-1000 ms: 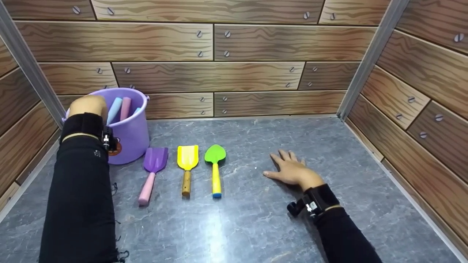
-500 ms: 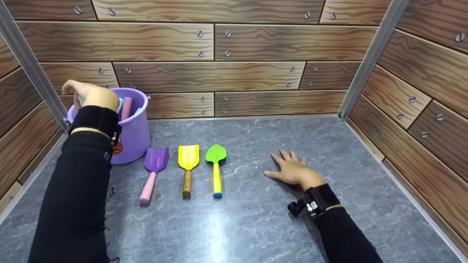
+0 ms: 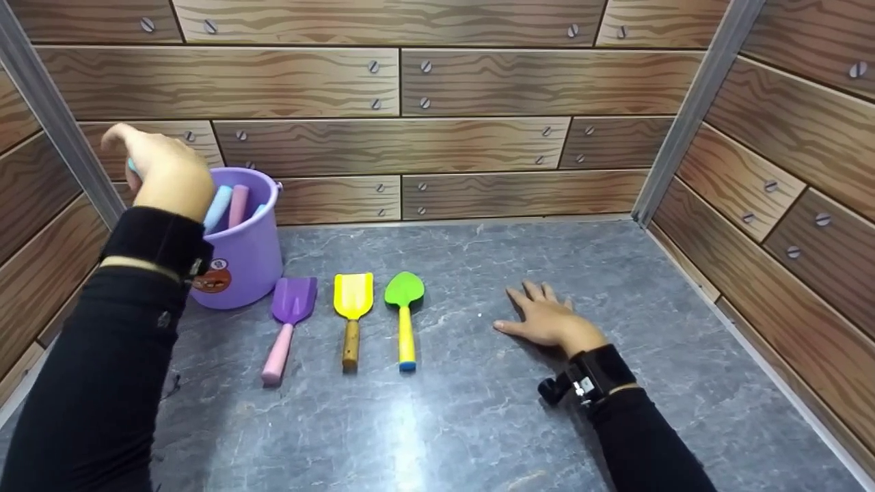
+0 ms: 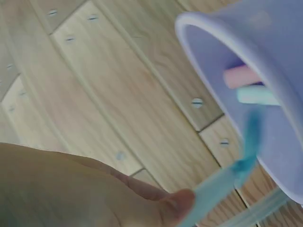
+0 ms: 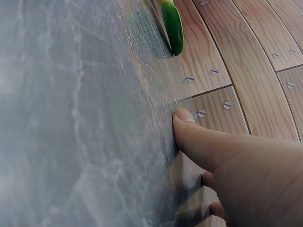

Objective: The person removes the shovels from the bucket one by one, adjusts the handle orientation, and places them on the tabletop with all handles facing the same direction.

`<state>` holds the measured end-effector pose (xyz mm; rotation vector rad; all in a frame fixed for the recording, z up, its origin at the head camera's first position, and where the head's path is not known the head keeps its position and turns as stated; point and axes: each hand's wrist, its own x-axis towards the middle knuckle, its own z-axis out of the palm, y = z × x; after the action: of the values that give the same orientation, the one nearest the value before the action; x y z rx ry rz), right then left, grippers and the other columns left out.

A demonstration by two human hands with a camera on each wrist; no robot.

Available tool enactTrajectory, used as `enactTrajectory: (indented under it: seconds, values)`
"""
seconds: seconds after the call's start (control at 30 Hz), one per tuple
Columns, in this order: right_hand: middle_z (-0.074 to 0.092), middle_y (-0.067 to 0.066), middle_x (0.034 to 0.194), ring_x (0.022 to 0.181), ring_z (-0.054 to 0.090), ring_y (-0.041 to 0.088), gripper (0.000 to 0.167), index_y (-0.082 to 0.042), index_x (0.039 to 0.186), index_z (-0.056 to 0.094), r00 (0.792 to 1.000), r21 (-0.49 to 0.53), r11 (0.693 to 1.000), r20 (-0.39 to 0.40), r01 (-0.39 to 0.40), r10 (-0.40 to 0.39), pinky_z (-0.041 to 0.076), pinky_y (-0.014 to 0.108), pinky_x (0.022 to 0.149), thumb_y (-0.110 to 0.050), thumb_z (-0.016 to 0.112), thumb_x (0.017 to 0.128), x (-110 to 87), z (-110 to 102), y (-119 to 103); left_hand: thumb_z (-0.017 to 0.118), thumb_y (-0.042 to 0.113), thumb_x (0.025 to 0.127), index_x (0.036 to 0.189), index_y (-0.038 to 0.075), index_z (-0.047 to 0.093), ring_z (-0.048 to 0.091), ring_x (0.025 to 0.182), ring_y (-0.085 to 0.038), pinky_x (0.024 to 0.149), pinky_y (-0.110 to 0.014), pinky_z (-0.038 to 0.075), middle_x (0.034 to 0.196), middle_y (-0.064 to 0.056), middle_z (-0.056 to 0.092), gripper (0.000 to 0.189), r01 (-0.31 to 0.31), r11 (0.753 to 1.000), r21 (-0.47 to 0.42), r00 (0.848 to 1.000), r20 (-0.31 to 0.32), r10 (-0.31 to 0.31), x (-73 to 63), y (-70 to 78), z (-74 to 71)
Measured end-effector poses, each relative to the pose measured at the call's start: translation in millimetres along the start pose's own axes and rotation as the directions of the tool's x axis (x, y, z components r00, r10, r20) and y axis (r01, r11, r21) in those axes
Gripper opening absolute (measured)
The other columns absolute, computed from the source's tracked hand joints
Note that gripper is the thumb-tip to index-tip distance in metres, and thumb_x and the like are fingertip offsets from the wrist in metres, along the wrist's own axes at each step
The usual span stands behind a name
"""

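My left hand (image 3: 167, 164) is raised over the left side of the purple bucket (image 3: 249, 263), gripping a toy garden tool with a light blue handle (image 4: 208, 195) and a blurred teal head (image 4: 250, 142). In the left wrist view the head points toward the bucket's mouth; I cannot tell what kind of head it is. Inside the bucket a pink handle (image 3: 238, 205) and a light blue handle (image 3: 218, 207) lean together. My right hand (image 3: 543, 321) rests on the grey tabletop with its fingers spread, holding nothing.
Three toy shovels lie in a row right of the bucket: purple with a pink handle (image 3: 278, 355), yellow with a brown handle (image 3: 351, 342), and green with a yellow handle (image 3: 406, 335). Wood-patterned walls (image 3: 478, 143) enclose the tabletop (image 3: 478, 424) at the back and sides.
My left hand has come up out of the bucket, lifting the light blue-handled tool above the rim. The right hand and the three shovels have stayed put.
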<state>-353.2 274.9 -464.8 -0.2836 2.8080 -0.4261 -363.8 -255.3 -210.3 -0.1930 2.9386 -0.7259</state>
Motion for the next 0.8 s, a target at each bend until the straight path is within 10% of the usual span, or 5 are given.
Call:
enactTrajectory:
  seconds: [0.2, 0.37, 0.6, 0.8]
  values:
    - [0.013, 0.034, 0.194, 0.178, 0.004, 0.069, 0.107, -0.012, 0.186, 0.030, 1.000, 0.003, 1.000, -0.009, 0.003, -0.003, 0.001, 0.097, 0.135, -0.080, 0.061, 0.110, -3.6, -1.5, -3.1, 0.042, 0.001, 0.115, 0.133, -0.019, 0.065, 0.072, 0.108, -0.047, 0.086, -0.063, 0.061, 0.123, -0.039, 0.070, 0.036, -0.052, 0.981, -0.187, 0.980, -0.197, 0.014, -15.1, -1.8, 13.7]
    - [0.011, 0.033, 0.194, 0.178, 0.003, 0.069, 0.108, -0.011, 0.186, 0.029, 1.000, 0.004, 1.000, -0.001, 0.010, -0.010, 0.001, 0.097, 0.135, -0.081, 0.059, 0.109, -4.0, -2.6, -3.9, 0.047, 0.017, 0.120, 0.128, -0.026, 0.052, 0.072, 0.106, -0.061, 0.084, -0.068, 0.065, 0.118, -0.043, 0.058, 0.044, -0.104, 0.913, -0.395, 0.940, -0.338, -0.039, -35.6, 17.5, 29.0]
    - [0.011, 0.033, 0.195, 0.178, 0.002, 0.069, 0.109, -0.012, 0.186, 0.029, 1.000, 0.011, 1.000, -0.006, 0.013, -0.012, 0.001, 0.097, 0.135, -0.081, 0.060, 0.109, -0.6, -2.1, -3.7, 0.057, 0.020, 0.120, 0.135, -0.018, 0.058, 0.067, 0.108, -0.068, 0.095, -0.079, 0.058, 0.128, -0.038, 0.056, 0.041, -0.224, 0.659, -0.718, 0.879, -0.441, -0.181, -58.6, 56.1, 48.1]
    - [0.011, 0.028, 0.196, 0.180, 0.003, 0.065, 0.109, -0.019, 0.188, 0.027, 1.000, -0.019, 1.000, -0.010, 0.000, 0.000, 0.002, 0.096, 0.136, -0.086, 0.058, 0.107, 18.5, 9.3, 12.2, 0.063, 0.011, 0.118, 0.153, -0.010, 0.058, 0.064, 0.121, -0.057, 0.113, -0.075, 0.055, 0.140, -0.036, 0.060, 0.041, -0.336, 0.430, -0.838, 0.874, -0.447, -0.189, -62.5, 86.2, 57.5]
